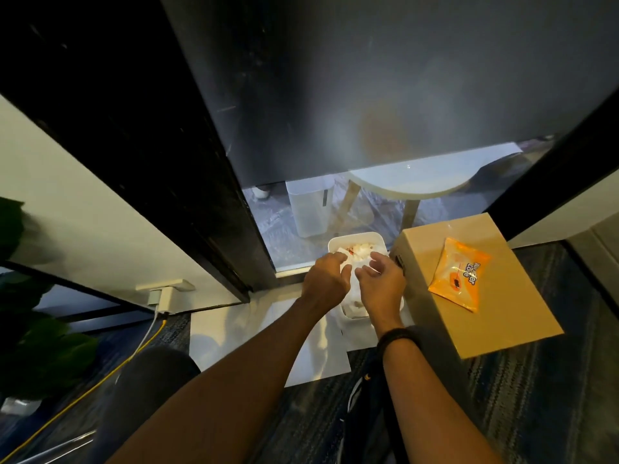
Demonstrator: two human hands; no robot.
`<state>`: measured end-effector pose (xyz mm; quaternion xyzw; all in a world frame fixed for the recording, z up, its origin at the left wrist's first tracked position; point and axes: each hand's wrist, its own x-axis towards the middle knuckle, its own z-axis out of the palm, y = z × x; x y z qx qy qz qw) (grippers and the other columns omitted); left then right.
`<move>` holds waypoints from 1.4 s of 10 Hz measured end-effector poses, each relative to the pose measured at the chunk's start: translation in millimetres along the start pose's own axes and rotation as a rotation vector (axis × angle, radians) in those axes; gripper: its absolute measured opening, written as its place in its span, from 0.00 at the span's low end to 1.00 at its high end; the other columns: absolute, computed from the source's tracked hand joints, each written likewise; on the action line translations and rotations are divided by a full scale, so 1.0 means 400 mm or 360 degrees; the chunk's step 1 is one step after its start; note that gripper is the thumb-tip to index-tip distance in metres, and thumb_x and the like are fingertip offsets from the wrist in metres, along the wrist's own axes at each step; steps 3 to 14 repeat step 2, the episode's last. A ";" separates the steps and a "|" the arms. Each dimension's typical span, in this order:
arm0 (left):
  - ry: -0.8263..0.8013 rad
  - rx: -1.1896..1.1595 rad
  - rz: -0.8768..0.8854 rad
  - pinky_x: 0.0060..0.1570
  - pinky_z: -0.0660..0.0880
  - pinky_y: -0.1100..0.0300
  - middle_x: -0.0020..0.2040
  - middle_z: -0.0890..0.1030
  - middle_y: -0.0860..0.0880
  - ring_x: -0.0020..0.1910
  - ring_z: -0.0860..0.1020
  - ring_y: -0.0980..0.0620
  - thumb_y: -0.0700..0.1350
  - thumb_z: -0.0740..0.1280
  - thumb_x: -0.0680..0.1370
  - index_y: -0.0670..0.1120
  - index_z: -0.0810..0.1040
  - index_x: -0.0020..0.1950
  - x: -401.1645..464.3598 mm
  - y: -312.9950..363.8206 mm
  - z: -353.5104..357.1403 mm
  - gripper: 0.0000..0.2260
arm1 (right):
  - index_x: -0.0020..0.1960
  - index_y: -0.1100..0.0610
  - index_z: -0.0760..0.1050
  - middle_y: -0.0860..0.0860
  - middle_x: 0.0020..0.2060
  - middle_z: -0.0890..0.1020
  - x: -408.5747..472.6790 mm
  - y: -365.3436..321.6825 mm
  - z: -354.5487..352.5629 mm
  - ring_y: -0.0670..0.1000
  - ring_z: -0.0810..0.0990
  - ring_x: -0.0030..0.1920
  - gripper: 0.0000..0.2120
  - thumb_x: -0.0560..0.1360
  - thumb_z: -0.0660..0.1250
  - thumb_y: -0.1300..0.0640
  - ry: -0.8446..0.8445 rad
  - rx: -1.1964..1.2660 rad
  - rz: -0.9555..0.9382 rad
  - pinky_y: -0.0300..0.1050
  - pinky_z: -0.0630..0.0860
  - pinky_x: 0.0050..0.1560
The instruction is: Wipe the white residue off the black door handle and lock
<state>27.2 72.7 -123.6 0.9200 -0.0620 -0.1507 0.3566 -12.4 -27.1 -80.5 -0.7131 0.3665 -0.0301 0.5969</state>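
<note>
The black door handle and lock are out of view; only the dark door frame (pixel 187 182) and frosted glass panel (pixel 368 78) show. Both hands hover over a small white bin (pixel 355 237) on the floor, which holds crumpled white tissues. My left hand (pixel 323 283) is curled, its fingertips pinching a white wipe (pixel 346 274) that hangs between the two hands. My right hand (pixel 382 288) is beside it with fingers spread, holding nothing.
A cardboard box (pixel 485 326) stands right of the bin with an orange wipes packet (pixel 459 274) on top. White paper (pixel 234 333) lies under the bin. A wall socket with a charger (pixel 165 294) and a yellow cable (pixel 100 383) are at left, beside a plant (pixel 37 356).
</note>
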 end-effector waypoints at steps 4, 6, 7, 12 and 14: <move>0.0053 0.0012 0.0028 0.77 0.71 0.48 0.78 0.75 0.46 0.74 0.75 0.43 0.55 0.61 0.88 0.49 0.72 0.79 -0.062 0.030 -0.191 0.20 | 0.72 0.57 0.76 0.57 0.66 0.82 -0.111 -0.023 0.001 0.58 0.82 0.65 0.20 0.81 0.71 0.55 -0.0128 -0.0426 -0.0507 0.58 0.79 0.68; 0.0053 0.0012 0.0028 0.77 0.71 0.48 0.78 0.75 0.46 0.74 0.75 0.43 0.55 0.61 0.88 0.49 0.72 0.79 -0.062 0.030 -0.191 0.20 | 0.72 0.57 0.76 0.57 0.66 0.82 -0.111 -0.023 0.001 0.58 0.82 0.65 0.20 0.81 0.71 0.55 -0.0128 -0.0426 -0.0507 0.58 0.79 0.68; 0.0053 0.0012 0.0028 0.77 0.71 0.48 0.78 0.75 0.46 0.74 0.75 0.43 0.55 0.61 0.88 0.49 0.72 0.79 -0.062 0.030 -0.191 0.20 | 0.72 0.57 0.76 0.57 0.66 0.82 -0.111 -0.023 0.001 0.58 0.82 0.65 0.20 0.81 0.71 0.55 -0.0128 -0.0426 -0.0507 0.58 0.79 0.68; 0.0053 0.0012 0.0028 0.77 0.71 0.48 0.78 0.75 0.46 0.74 0.75 0.43 0.55 0.61 0.88 0.49 0.72 0.79 -0.062 0.030 -0.191 0.20 | 0.72 0.57 0.76 0.57 0.66 0.82 -0.111 -0.023 0.001 0.58 0.82 0.65 0.20 0.81 0.71 0.55 -0.0128 -0.0426 -0.0507 0.58 0.79 0.68; 0.0053 0.0012 0.0028 0.77 0.71 0.48 0.78 0.75 0.46 0.74 0.75 0.43 0.55 0.61 0.88 0.49 0.72 0.79 -0.062 0.030 -0.191 0.20 | 0.72 0.57 0.76 0.57 0.66 0.82 -0.111 -0.023 0.001 0.58 0.82 0.65 0.20 0.81 0.71 0.55 -0.0128 -0.0426 -0.0507 0.58 0.79 0.68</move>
